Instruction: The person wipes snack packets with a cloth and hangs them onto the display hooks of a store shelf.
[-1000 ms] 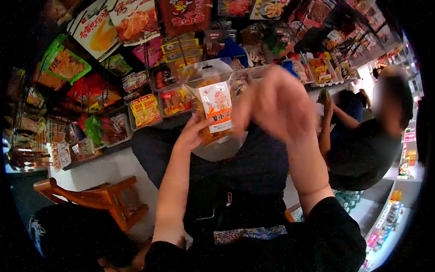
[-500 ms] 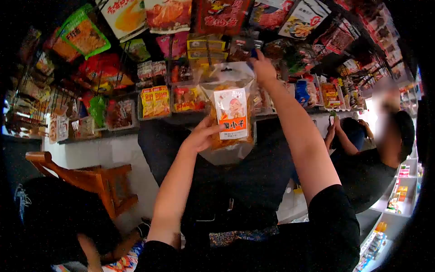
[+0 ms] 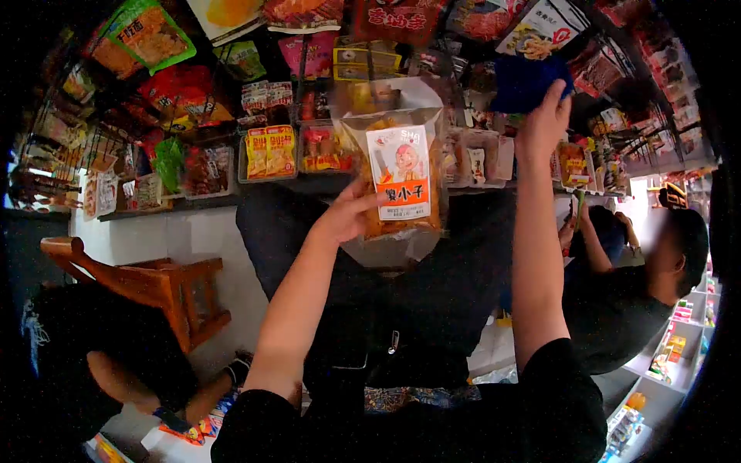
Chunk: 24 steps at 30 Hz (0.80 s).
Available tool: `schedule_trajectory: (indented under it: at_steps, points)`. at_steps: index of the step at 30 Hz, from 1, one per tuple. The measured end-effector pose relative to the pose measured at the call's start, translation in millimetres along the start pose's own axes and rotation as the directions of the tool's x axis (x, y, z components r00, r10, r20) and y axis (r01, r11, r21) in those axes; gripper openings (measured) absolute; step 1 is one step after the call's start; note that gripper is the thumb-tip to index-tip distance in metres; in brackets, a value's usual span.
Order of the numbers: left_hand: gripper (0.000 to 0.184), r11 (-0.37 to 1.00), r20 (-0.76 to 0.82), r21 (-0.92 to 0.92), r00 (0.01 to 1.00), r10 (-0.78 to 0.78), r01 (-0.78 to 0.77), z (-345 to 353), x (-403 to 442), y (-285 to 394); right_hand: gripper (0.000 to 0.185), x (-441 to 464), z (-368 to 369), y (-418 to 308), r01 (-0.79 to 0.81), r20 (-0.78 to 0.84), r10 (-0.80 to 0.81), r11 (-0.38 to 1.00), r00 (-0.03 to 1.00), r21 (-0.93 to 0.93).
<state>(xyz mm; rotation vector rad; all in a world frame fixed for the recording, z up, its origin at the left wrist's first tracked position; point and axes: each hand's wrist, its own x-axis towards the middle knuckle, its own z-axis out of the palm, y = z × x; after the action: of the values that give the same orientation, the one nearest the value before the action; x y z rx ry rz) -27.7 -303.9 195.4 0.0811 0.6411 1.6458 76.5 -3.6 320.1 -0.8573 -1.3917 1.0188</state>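
A clear plastic snack bag (image 3: 401,174) with a white and orange label is upright in front of me. Its lower left side is gripped by my left hand (image 3: 345,212), the thumb lying over the front. Out to the right, my right hand (image 3: 545,123) is closed on a dark blue cloth (image 3: 531,83), which spreads out beyond the fingers. The cloth covers part of the goods behind it, just below a white snack packet (image 3: 542,31) hanging on the rack.
Small trays of yellow packets (image 3: 268,152) and other snacks line the shelf edge, with hanging bags above. A wooden chair (image 3: 174,289) stands at left. One person in black (image 3: 100,355) is at lower left; another person (image 3: 617,309) is close on the right.
My right hand has swung right, away from the top of the snack bag, and the blue cloth now shows spread out. The snack bag stays in my left hand, slightly shifted.
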Motion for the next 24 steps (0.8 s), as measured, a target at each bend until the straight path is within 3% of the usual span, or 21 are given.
schedule_trajectory:
  at_steps: [1, 4, 5, 6, 8, 11, 14, 16, 18, 21, 24]
  points:
    - [0.066, 1.000, 0.003, 0.015, 1.000, -0.009, 0.009, 0.2, 3.7, 2.3, 0.056, -23.1, -3.8, -39.6, 0.036, 0.029, -0.035, 0.999, 0.999, -0.025]
    - [0.066, 0.998, 0.003, -0.014, 0.998, 0.057, -0.057, 17.9, -1.3, 2.2, 0.040, -99.2, -8.0, -68.5, 0.328, 0.350, -0.201, 0.876, 0.915, -0.355]
    - [0.066, 0.998, -0.005, 0.048, 0.999, 0.041, -0.041, 20.0, -5.8, 4.7, 0.052, -122.6, -3.5, -67.9, 0.559, 0.565, -0.310, 0.756, 0.765, -0.341]
    - [0.066, 0.994, -0.016, 0.109, 1.000, 0.025, -0.023, 23.1, -10.7, 8.2, 0.059, -130.5, 5.3, -77.9, 0.787, 0.828, -0.304, 0.570, 0.471, -0.238]
    - [0.066, 0.978, 0.001, 0.196, 0.997, 0.072, -0.071, 29.8, -12.5, 13.4, 0.065, -157.1, 14.0, -70.7, 0.821, 0.841, -0.315, 0.521, 0.439, -0.234]
    - [0.065, 0.950, 0.067, 0.220, 0.975, 0.214, -0.223, 31.5, -16.2, 15.2, 0.065, -161.8, 14.7, -63.7, 0.783, 0.826, -0.315, 0.581, 0.467, -0.221]
    - [0.067, 0.959, 0.092, 0.216, 0.981, 0.168, -0.184, 32.7, -29.2, 27.1, 0.065, -182.0, 7.8, -74.7, 0.802, 0.830, -0.327, 0.556, 0.452, -0.218]
    - [0.072, 0.999, -0.055, 0.022, 0.998, -0.028, 0.029, 61.1, -32.7, 45.8, 0.064, -191.8, 4.7, -79.4, 0.821, 0.855, -0.351, 0.554, 0.382, -0.139]
    - [0.072, 0.925, -0.034, 0.368, 0.993, 0.117, -0.097, 38.8, -35.7, 27.8, 0.060, -181.2, 9.6, -84.8, 0.829, 0.861, -0.360, 0.547, 0.359, -0.117]
    - [0.069, 0.808, 0.013, 0.578, 0.992, 0.127, -0.111, 58.1, -48.9, 25.8, 0.050, -158.3, 25.3, -90.9, 0.779, 0.761, -0.391, 0.584, 0.518, -0.229]
    - [0.072, 0.857, 0.043, 0.480, 0.980, 0.192, -0.189, 67.7, -56.7, 25.4, 0.048, -157.8, 31.2, -81.0, 0.636, 0.675, -0.306, 0.705, 0.672, -0.313]
